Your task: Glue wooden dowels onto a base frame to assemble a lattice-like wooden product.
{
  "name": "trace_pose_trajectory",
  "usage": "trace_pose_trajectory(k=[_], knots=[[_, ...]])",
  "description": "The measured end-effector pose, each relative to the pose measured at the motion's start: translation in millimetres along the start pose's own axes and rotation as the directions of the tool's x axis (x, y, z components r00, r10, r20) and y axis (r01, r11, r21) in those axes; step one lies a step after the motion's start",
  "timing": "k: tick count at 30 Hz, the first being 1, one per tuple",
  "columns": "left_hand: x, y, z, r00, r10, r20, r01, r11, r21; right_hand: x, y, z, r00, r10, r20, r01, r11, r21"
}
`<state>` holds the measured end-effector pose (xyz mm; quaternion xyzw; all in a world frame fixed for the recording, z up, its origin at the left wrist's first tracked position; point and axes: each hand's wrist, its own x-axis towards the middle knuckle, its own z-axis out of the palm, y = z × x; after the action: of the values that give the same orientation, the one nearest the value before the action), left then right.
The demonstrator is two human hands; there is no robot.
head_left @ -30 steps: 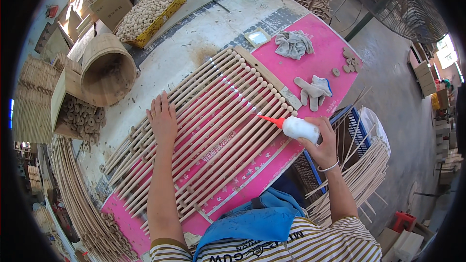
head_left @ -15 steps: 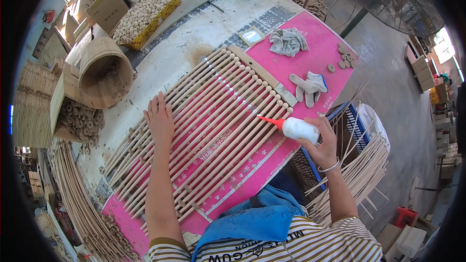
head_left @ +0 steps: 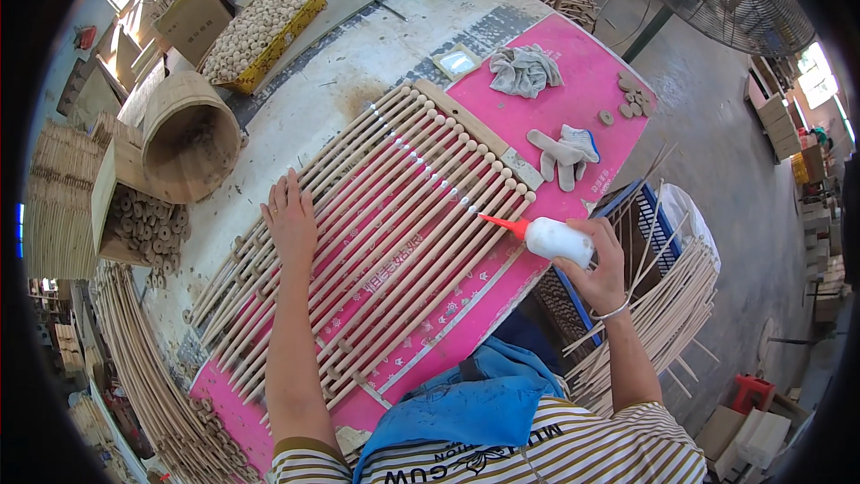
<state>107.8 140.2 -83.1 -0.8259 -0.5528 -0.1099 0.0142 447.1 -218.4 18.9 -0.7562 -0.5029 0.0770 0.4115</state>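
Observation:
My right hand is wrapped around a white glue bottle with a long red nozzle. The nozzle tip points left and touches or hovers just over one of the wooden rods; which of the two, I cannot tell. Those rods lie side by side in a slanted row, each with a round wooden ball at its far end. A line of white glue dabs crosses the rods below the balls, ending near the nozzle. My left hand rests flat on the rods' left side, fingers stretched out, holding nothing.
A wooden strip borders the ball ends. Grey-white gloves, a crumpled cloth and wooden discs lie on the pink sheet. Left stand a wooden bucket and a yellow box of balls. Thin sticks fill a blue crate at right.
The nozzle has shifted slightly along the row toward the near-right rods, and another glue dab seems to show at its tip. My left hand stays on the rods. The view has shifted a little.

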Motion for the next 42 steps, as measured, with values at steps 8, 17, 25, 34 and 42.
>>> trace_pose_trajectory(k=[8, 17, 25, 34, 42], knots=[[0.6, 0.1, 0.6, 1.000, 0.001, 0.011, -0.001, 1.000, -0.008, -4.2, -3.4, -3.4, 1.000, 0.012, -0.009, -0.011, 0.999, 0.044], [1.1, -1.0, 3.0, 1.000, 0.009, -0.010, -0.009, 1.000, -0.010, -14.0, -0.1, -12.5, 0.999, 0.040, 0.003, -0.040, 0.999, 0.011], [0.9, -2.1, 3.4, 1.000, 0.004, 0.004, -0.004, 1.000, -0.006, -18.2, -1.8, -13.3, 0.999, 0.042, 0.015, -0.042, 0.998, 0.048], [1.2, -2.4, 2.7, 1.000, 0.005, 0.004, -0.005, 1.000, -0.014, -31.0, -2.9, -24.3, 0.998, 0.056, -0.010, -0.056, 0.998, 0.024], [3.6, -3.7, 2.7, 1.000, 0.006, -0.003, -0.006, 1.000, -0.016, -36.1, 2.1, -21.4, 0.997, 0.073, 0.004, -0.073, 0.997, 0.037]])
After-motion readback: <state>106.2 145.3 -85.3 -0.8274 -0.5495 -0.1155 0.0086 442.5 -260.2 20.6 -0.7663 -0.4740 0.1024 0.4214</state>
